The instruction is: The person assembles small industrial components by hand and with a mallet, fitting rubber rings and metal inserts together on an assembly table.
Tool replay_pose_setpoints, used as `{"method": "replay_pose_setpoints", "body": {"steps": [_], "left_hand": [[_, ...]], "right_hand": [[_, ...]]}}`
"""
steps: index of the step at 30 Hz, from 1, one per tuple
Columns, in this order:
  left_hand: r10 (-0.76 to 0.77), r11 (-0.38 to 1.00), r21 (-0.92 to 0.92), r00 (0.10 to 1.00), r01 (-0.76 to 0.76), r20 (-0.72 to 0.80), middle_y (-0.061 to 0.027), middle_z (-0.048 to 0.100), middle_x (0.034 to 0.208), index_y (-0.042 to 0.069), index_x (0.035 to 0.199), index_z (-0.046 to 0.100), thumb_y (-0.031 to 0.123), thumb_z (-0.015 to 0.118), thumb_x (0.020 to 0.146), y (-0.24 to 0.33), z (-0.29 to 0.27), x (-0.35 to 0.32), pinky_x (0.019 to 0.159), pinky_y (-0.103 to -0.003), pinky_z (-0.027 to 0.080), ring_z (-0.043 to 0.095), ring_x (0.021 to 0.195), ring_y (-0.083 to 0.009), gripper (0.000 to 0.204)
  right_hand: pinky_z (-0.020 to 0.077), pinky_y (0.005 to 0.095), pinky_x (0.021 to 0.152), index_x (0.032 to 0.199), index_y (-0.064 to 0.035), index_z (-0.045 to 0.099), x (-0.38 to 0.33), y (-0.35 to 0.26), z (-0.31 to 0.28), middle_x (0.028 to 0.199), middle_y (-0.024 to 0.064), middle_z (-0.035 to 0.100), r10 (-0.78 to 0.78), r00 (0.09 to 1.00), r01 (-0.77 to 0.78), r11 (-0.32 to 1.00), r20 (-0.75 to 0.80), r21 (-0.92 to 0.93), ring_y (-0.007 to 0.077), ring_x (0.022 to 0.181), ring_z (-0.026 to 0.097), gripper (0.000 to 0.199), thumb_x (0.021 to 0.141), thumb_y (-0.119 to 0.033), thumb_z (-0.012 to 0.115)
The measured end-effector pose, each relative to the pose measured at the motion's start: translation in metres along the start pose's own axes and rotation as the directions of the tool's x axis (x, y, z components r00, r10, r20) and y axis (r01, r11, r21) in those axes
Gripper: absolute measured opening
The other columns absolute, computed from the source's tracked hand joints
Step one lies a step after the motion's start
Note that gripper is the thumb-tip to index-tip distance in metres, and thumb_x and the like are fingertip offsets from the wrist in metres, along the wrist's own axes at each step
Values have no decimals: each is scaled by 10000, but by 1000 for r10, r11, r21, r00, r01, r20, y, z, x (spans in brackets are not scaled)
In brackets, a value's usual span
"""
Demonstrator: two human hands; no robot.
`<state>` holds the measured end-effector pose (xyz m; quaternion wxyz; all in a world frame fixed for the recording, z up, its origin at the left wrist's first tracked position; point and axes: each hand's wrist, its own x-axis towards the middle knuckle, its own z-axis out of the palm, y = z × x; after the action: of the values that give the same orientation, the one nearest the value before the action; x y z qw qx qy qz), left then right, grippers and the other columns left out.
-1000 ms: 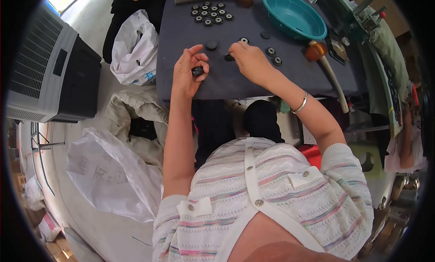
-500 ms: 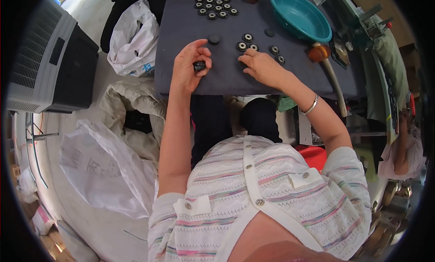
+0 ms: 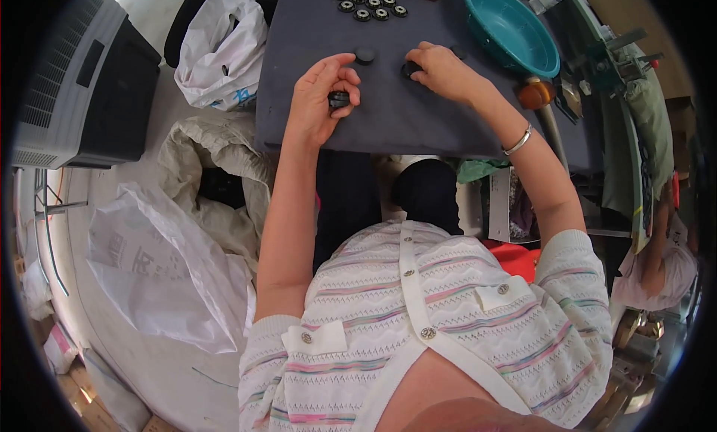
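Reaches over a grey bench [image 3: 314, 36], with a teal basin [image 3: 499, 30] and orange-headed mallet [image 3: 534, 94] toward the right. Curls left hand [image 3: 318, 100], forefinger out, around a black wheel [image 3: 338, 99]; with right hand [image 3: 442, 72], pinches a dark round piece [image 3: 409, 70] over the bench's middle. Has more small wheels [image 3: 375, 2] grouped beyond, plus a flat black disc [image 3: 365, 56] just beside left forefinger.

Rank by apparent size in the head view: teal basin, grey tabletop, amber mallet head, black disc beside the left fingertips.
Largest to smallest:
Grey tabletop
Teal basin
Amber mallet head
Black disc
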<state>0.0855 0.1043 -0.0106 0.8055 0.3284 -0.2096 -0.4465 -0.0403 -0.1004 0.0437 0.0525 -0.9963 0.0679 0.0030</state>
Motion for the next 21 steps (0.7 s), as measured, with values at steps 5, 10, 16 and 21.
{"method": "replay_pose_setpoints", "body": {"steps": [5, 10, 16, 21], "left_hand": [[-6, 1000, -7, 1000, 6, -11, -93, 588, 815, -12, 1117, 537, 221, 463, 968, -1, 0, 0, 394, -188, 296, 575, 590, -130, 286], [6, 999, 34, 1000, -6, 6, -90, 575, 833, -11, 1128, 534, 255, 447, 972, 0, 0, 1, 400, -183, 296, 556, 612, -129, 321], [-15, 999, -29, 998, 14, -55, -96, 583, 822, -6, 1096, 541, 280, 413, 982, 0, -2, -1, 404, -200, 305, 573, 615, -141, 333], [-19, 1000, -17, 997, 18, -71, -93, 587, 835, -3, 1094, 534, 319, 400, 983, 3, 1, -1, 417, -212, 315, 579, 649, -148, 365]], "right_hand": [[453, 416, 827, 1049, 22, 579, 6, -1, -1, 980, 184, 560, 3, 999, -3, 1000, 49, -1, 360, 935, 561, 311, 769, -93, 654], [462, 420, 805, 988, 26, 587, 6, -3, 3, 963, 181, 560, -16, 999, 16, 1000, 37, -11, 364, 914, 567, 269, 768, -112, 659], [479, 416, 756, 904, 10, 580, 4, -23, 12, 893, 169, 551, -23, 1000, 23, 1000, -18, -16, 354, 861, 580, 226, 766, -145, 668], [482, 399, 750, 970, -20, 600, -5, -61, 4, 912, 149, 551, -9, 1000, 10, 1000, -22, 11, 346, 859, 585, 266, 767, -173, 678]]}}
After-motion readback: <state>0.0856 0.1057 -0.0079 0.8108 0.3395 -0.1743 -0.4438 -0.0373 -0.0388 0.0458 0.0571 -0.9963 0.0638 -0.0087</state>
